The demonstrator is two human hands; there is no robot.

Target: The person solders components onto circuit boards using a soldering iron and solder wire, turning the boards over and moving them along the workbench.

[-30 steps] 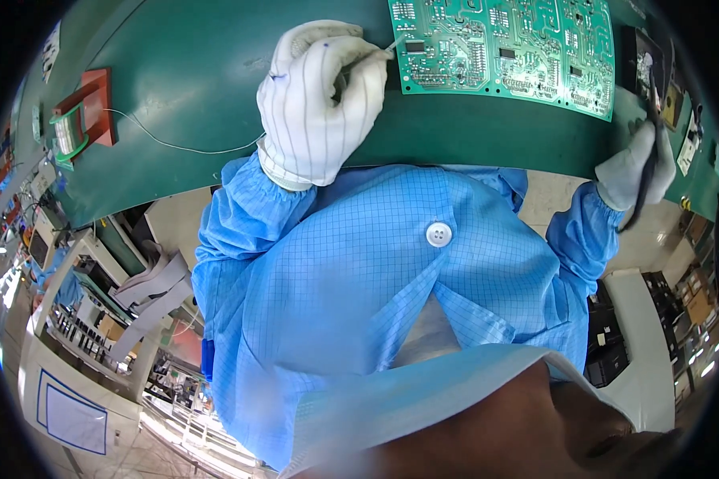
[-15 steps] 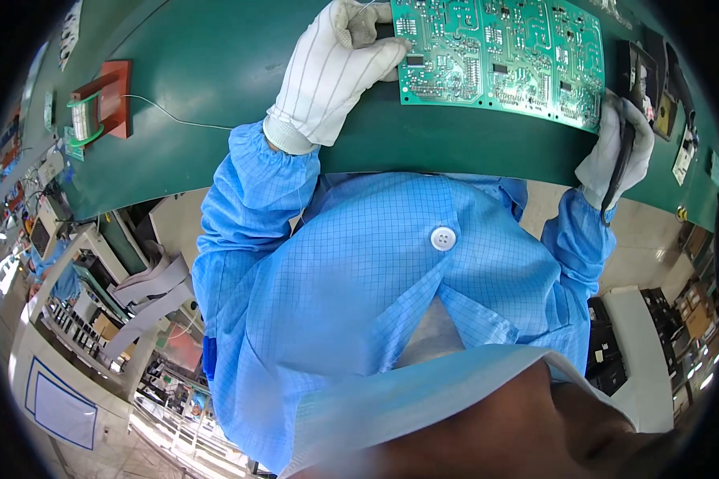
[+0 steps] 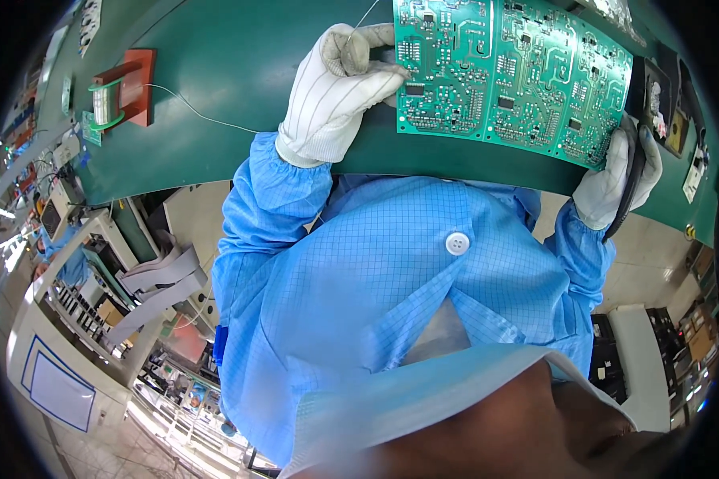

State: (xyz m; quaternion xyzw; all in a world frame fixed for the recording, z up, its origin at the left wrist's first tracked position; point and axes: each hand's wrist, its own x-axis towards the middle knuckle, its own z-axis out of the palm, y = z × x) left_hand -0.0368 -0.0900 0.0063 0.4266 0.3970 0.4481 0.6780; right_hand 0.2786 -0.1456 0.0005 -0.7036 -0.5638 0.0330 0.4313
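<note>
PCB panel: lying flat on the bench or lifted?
Cannot tell for sure. The green circuit board panel lies over the green bench, left hand at its left edge, right hand at its lower right corner.

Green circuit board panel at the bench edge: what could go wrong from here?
1. The green circuit board panel lies near the front edge of the green bench mat; a nudge from either gloved hand might tip it off.
2. The right hand grips a dark tool handle right at the panel's corner; it could knock components.
3. The thin wire from the spool on the red stand leads toward the left hand; it may snag.
</note>
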